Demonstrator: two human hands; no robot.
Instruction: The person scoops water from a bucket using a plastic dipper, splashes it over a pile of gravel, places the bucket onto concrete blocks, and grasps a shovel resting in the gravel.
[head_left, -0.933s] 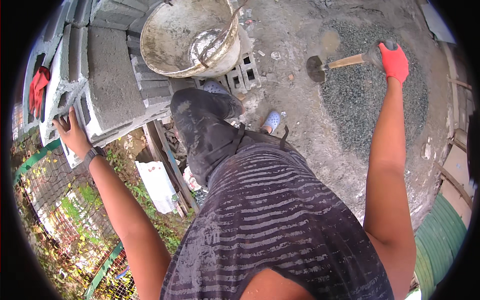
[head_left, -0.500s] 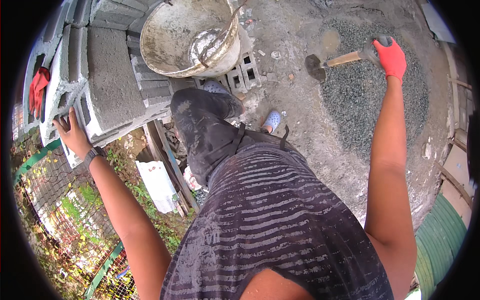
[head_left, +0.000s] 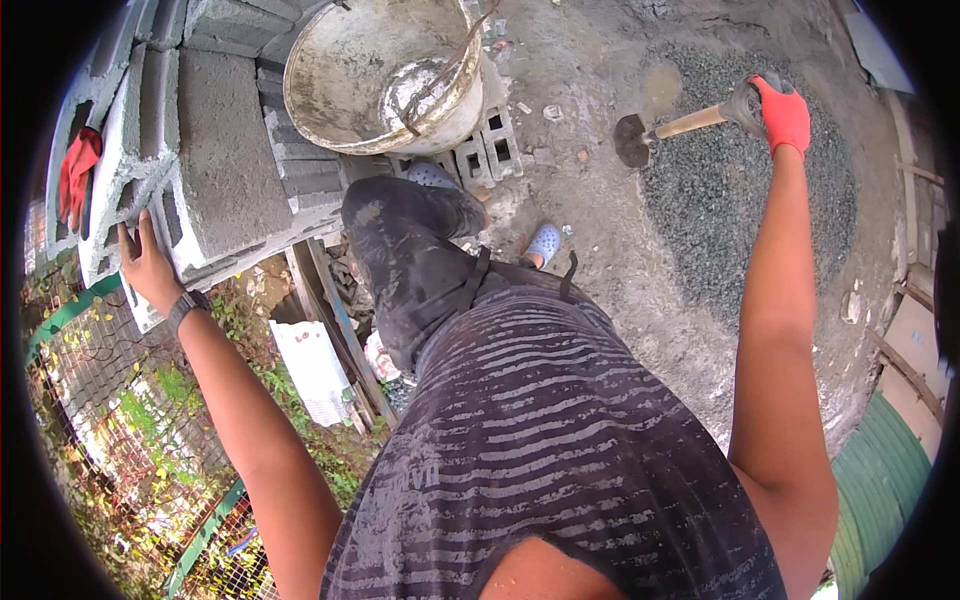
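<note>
I'm resting my left hand (head_left: 152,272), fingers spread, on near edge of block stack (head_left: 228,150); right arm (head_left: 777,270) outstretched, gloved hand (head_left: 783,113) gripping shovel handle (head_left: 692,123).

Your dk striped shirt (head_left: 545,430) has a small patch of pale lettering (head_left: 418,476) on its L side, too faint & creased to read for sure. Up-L of your shirt, the white sheet (head_left: 310,368) has sm. marks; can't tell if they're txt.
</note>
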